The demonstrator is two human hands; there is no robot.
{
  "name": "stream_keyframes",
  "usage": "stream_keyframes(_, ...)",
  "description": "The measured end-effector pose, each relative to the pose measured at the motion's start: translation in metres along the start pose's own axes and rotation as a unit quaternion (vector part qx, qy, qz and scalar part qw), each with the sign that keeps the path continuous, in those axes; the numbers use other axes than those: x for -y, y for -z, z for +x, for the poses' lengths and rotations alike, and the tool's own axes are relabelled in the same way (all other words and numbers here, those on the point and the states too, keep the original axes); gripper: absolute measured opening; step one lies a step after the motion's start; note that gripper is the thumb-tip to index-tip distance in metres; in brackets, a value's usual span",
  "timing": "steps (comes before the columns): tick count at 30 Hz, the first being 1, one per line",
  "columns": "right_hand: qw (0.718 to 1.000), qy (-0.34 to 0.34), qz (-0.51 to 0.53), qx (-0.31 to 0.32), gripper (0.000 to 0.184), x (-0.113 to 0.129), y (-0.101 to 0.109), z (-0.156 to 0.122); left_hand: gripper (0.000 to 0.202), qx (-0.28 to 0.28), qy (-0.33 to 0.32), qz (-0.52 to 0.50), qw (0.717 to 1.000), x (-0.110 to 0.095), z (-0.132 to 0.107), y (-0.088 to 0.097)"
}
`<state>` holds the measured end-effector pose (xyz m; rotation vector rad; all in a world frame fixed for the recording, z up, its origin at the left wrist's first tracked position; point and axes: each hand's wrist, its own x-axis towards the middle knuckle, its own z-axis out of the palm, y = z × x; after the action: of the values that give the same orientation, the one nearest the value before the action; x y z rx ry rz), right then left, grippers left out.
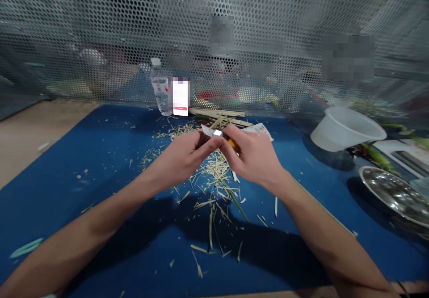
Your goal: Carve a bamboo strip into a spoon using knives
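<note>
My two hands meet over the middle of a blue mat (100, 164). My right hand (254, 155) is closed round a utility knife with an orange body (232, 144); its metal blade (212, 132) sticks out to the left. My left hand (182, 157) is closed too, its fingertips pinched at the blade's base; what it holds is hidden. Below the hands lies a heap of pale shavings and thin slivers (214, 177), scattered over the mat.
At the back stand a water bottle (161, 88), a white phone (181, 97) and several flat wooden strips (217, 112), against a perforated metal screen (214, 30). A white plastic bowl (346, 128) lies tipped at right, a metal plate (395, 195) beside it.
</note>
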<state>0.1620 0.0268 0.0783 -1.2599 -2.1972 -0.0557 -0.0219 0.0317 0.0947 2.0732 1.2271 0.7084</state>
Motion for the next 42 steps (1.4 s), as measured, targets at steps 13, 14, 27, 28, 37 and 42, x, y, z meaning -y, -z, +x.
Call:
stream_keyframes(13, 0.993, -0.044, -0.105, -0.016, 0.034, 0.008, -0.006, -0.002, 0.043, 0.032, 0.007, -0.037, 0.999, 0.01, 0.008, 0.002)
stream_keyframes(14, 0.995, -0.033, -0.095, -0.008, 0.033, 0.005, -0.005, -0.001, 0.043, 0.037, 0.01, -0.039, 0.999, 0.01, 0.009, 0.002)
stream_keyframes(27, 0.994, -0.056, -0.085, 0.035, 0.037, 0.001, -0.014, 0.002, 0.042, 0.055, 0.018, -0.01, 0.998, 0.02, 0.015, -0.001)
stream_keyframes(28, 0.993, -0.063, -0.093, 0.034, 0.037, 0.003, -0.014, 0.002, 0.041, 0.059, 0.021, -0.027, 0.998, 0.022, 0.016, -0.002)
stream_keyframes(37, 0.985, -0.092, -0.141, 0.04, 0.037, 0.007, -0.018, 0.001, 0.04, 0.068, 0.026, -0.035, 0.997, 0.032, 0.024, -0.006)
stream_keyframes(42, 0.983, -0.097, -0.145, 0.059, 0.036, 0.009, -0.02, 0.003, 0.041, 0.064, 0.037, -0.027, 0.997, 0.032, 0.023, -0.006)
